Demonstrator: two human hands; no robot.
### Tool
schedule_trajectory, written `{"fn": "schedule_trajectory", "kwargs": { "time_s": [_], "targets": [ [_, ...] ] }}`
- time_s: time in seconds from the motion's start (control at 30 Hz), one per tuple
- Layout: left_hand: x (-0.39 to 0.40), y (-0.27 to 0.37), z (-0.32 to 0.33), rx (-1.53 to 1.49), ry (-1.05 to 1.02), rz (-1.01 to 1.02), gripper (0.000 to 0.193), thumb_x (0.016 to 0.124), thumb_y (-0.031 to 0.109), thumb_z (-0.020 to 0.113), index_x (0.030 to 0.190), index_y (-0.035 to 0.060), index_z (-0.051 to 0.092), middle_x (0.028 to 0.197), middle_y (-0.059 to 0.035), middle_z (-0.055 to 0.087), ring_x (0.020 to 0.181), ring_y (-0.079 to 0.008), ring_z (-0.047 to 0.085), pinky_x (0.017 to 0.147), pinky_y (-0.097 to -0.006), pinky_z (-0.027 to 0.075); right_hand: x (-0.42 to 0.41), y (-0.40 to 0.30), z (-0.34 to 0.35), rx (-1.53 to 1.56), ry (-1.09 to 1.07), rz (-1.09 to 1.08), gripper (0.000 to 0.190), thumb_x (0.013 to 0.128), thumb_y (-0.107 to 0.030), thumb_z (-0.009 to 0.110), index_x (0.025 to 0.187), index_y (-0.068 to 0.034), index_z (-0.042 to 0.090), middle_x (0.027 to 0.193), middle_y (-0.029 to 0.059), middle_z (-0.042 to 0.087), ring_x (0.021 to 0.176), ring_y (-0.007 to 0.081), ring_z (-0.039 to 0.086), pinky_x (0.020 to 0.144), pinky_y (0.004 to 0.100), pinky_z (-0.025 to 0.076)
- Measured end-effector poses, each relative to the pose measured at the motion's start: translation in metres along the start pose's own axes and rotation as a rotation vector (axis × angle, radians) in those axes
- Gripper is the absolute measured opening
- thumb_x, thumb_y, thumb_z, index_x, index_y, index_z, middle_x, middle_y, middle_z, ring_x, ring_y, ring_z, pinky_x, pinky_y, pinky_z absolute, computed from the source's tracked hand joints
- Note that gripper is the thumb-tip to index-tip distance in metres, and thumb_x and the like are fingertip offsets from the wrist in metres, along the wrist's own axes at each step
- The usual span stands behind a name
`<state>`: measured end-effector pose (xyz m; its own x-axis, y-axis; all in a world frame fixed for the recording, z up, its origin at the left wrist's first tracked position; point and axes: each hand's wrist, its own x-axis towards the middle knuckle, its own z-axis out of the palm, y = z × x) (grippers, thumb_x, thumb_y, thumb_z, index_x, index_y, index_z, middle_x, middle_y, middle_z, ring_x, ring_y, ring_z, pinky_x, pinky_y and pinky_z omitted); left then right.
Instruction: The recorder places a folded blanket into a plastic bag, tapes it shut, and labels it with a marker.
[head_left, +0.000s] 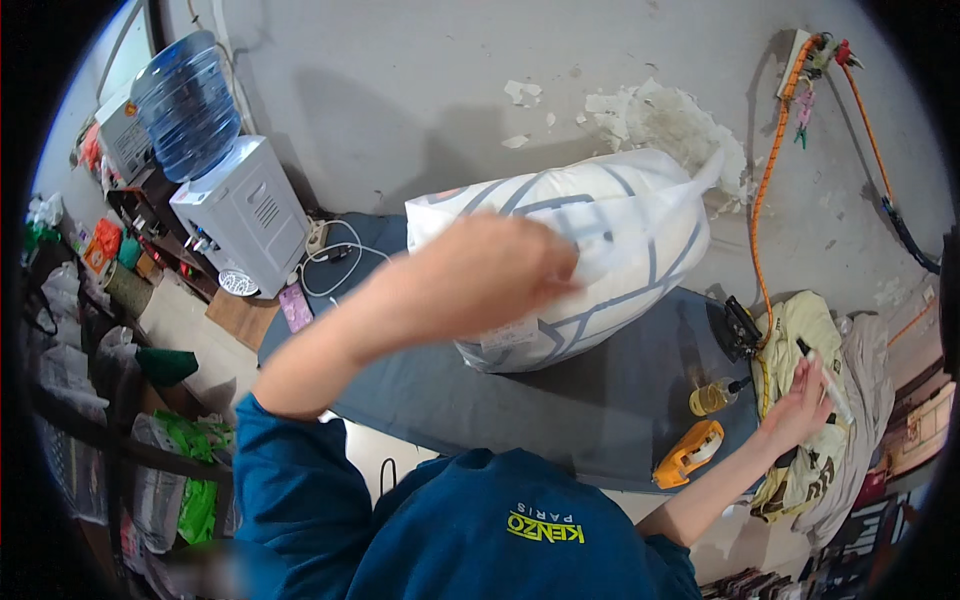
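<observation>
A large, full plastic bag (622, 262), white with grey lines, lies on the dark-covered ironing table (420, 390) against the wall. My left hand (510, 274), blurred, is over the middle of the bag with its fingers curled; whether they grip the plastic cannot be told. At the far right, my right hand (802, 409) holds a white marker-like pen (836, 394) with a black end, above a pale yellow-green garment (765, 487). A yellow tape dispenser (686, 454) and a small bottle of yellowish liquid (712, 397) are on the table's right part.
An iron (735, 330) with an orange cord (766, 187) stands at the table's right back. To the left are a water dispenser (244, 214), a white cable (352, 289) and a purple patterned phone (296, 307). Filled plastic bags (157, 480) crowd the lower left.
</observation>
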<state>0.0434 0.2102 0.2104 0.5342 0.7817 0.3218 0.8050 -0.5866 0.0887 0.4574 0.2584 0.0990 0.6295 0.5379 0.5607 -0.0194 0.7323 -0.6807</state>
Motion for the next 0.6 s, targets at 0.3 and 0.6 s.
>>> {"fn": "schedule_trajectory", "kwargs": {
  "time_s": [0.3, 0.6],
  "targets": [
    [-0.041, -0.004, 0.062, -1.057, 0.688, -0.028, 0.049, 0.08, 0.02, 0.071, 0.12, -0.0012, 0.054, 0.114, -0.0145, 0.06, 0.1, -0.0219, 0.06, 0.086, -0.0318, 0.046, -0.103, -0.082, 0.181, 0.391, -0.702, 0.271, 0.013, 0.081, 0.001, 0.063, 0.09, 0.001, 0.054, 0.081, 0.0188, 0.062, 0.054, 0.0165, 0.059, 0.045, 0.0236, 0.05],
    [-0.043, -0.007, 0.069, -0.564, 0.763, -0.143, 0.027, 0.095, 0.019, 0.055, 0.075, -0.0001, 0.051, 0.063, -0.0137, 0.051, 0.052, -0.024, 0.05, 0.05, -0.0342, 0.04, -0.152, -0.048, 0.235, 0.462, -0.848, 0.506, 0.013, 0.08, 0.002, 0.069, 0.088, 0.002, 0.058, 0.08, 0.0141, 0.065, 0.057, 0.0147, 0.062, 0.048, 0.0242, 0.052]
  ]
}}
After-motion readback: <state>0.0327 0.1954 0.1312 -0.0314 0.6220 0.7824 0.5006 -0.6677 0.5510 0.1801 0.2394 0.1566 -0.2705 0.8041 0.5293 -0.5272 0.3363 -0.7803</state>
